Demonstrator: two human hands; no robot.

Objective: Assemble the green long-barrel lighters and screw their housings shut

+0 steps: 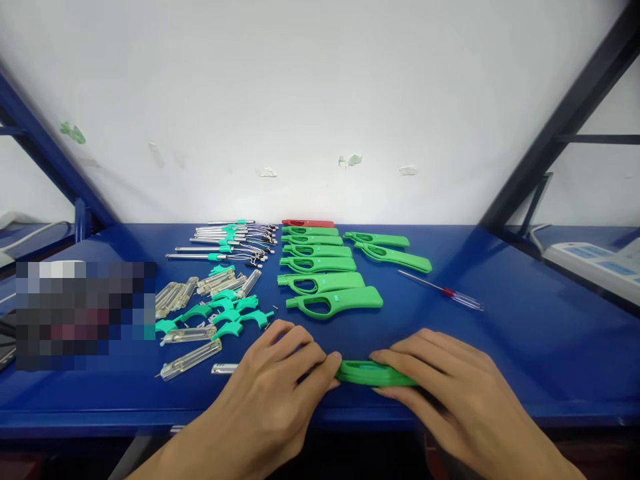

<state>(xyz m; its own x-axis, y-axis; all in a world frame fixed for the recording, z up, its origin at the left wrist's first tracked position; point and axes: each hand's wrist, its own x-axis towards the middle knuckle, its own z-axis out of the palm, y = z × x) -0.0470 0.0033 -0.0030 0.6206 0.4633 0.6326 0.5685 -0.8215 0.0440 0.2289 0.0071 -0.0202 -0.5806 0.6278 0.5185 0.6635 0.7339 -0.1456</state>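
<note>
A green lighter (373, 374) of the long-nosed kind lies on its edge between my two hands, near the front of the blue table. Its metal tube (223, 369) sticks out to the left, past my fingers. My left hand (283, 380) pinches the neck end of the green body. Around the wider right end, the thumb and fingers of my right hand (440, 380) are closed. My palms and fingers cover part of the body and most of the tube.
Several green handle shells (345, 300) and a red one (307, 223) lie behind my hands. Further left are metal tubes with wires (200, 256), clear fuel tanks (193, 360) and teal triggers (227, 328). A screwdriver (465, 300) lies at right. The blue table (525, 347) has a front edge close to me.
</note>
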